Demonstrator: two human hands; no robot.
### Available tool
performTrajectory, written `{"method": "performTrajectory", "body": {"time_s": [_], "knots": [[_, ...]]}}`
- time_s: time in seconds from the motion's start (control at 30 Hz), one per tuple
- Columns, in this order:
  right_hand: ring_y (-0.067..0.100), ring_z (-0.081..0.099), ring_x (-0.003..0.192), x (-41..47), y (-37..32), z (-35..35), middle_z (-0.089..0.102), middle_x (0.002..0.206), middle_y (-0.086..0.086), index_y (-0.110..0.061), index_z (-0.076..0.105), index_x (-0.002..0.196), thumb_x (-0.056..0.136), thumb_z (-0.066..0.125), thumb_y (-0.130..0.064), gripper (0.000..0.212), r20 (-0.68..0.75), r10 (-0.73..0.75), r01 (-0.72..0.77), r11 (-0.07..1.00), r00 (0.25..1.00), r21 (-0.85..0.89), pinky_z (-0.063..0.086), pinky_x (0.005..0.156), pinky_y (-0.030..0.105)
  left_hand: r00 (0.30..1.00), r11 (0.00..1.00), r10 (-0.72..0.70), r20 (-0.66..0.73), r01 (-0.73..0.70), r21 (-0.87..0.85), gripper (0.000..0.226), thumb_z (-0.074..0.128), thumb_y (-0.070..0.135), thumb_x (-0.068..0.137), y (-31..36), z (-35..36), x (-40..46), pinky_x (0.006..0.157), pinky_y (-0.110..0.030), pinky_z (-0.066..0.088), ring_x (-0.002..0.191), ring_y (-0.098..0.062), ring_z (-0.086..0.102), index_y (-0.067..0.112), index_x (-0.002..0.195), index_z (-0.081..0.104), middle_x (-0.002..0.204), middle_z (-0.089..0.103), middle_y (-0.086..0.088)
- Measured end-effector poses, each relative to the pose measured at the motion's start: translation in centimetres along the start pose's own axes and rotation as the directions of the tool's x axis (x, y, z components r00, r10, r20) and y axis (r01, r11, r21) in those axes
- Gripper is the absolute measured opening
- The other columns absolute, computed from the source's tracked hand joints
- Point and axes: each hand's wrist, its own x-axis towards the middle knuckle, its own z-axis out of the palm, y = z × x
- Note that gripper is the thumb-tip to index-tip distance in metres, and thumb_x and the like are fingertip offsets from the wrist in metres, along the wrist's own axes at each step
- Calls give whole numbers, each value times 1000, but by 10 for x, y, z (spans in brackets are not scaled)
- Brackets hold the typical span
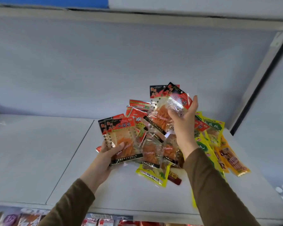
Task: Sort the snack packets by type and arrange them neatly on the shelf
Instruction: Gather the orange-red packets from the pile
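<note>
A heap of snack packets (155, 149) lies on the white shelf (39, 152), right of centre. My left hand (108, 154) grips a small stack of red-and-black topped clear packets (122, 137) with orange strips, lifted at the heap's left side. My right hand (183, 115) is raised over the heap and pinches another red-and-black packet (176, 98) of the same kind, tilted. More such packets lie under it. Yellow-green packets (211, 128) and orange-yellow packets (232, 160) fan out at the right. One yellow packet (152, 175) lies at the front.
The shelf's back panel (121, 62) rises behind the heap, and an upper shelf edge (137, 15) runs overhead. A dark upright post (258, 85) bounds the right side. Packets on a lower shelf (96, 221) peek below the front edge.
</note>
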Motion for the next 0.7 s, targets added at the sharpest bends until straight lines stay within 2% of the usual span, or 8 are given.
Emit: {"method": "performTrajectory", "body": {"time_s": [0.1,0.17,0.27,0.37,0.4,0.47,0.57,0.7], "knots": [[27,38,147,-11,-12,4,28,165,8,-48,12,158,75,85,-19,114,229,216,-277,918,949,284,25,121,53,999,999,34,14,-34,31,61,81,25,83,6,5,0,67,-36,62,107,-29,74,28,138,53,124,74,-6],[31,46,141,-27,-9,17,35,161,15,-45,13,158,66,85,-16,121,402,275,-409,861,874,302,27,120,58,999,999,33,1,-33,31,50,74,34,91,12,11,-1,60,-34,60,91,-24,77,22,136,55,107,78,-4],[24,25,152,-48,7,38,10,170,-1,-47,12,158,71,86,-15,118,448,314,-437,877,837,200,15,124,57,999,1000,-2,-40,3,31,63,58,72,89,22,20,-5,60,-39,61,75,-24,75,19,120,71,86,74,-11],[18,9,155,-55,22,52,1,170,-12,-50,8,157,82,83,-15,112,434,317,-415,897,843,152,13,122,54,1000,988,17,-1,-16,156,79,48,90,79,27,20,-9,91,-51,58,100,-31,75,28,121,73,113,76,-10],[17,8,156,-57,26,57,1,169,-13,-52,7,156,83,82,-16,111,436,318,-411,901,842,137,14,121,53,1000,981,25,2,-25,194,81,51,89,78,29,20,-12,95,-52,56,108,-33,73,27,128,68,120,74,-9],[18,10,155,-61,31,68,3,169,-13,-54,5,155,85,81,-17,110,439,317,-403,907,841,117,17,121,53,999,973,40,-2,-39,229,83,67,81,73,32,18,-16,88,-46,58,112,-32,71,30,138,56,126,72,-8],[18,15,154,-67,31,84,8,169,-10,-60,5,152,87,80,-18,108,471,296,-379,921,831,90,20,121,53,999,973,48,-11,-45,225,79,86,50,68,40,11,-22,80,-39,61,108,-26,73,33,137,51,123,73,-5],[20,18,153,-74,30,108,11,168,-9,-60,2,151,84,83,-28,110,537,326,-396,918,778,18,23,118,51,997,978,72,-30,-65,197,72,83,21,70,55,-10,-31,83,-45,62,109,-27,72,25,135,53,123,72,-8]]}}
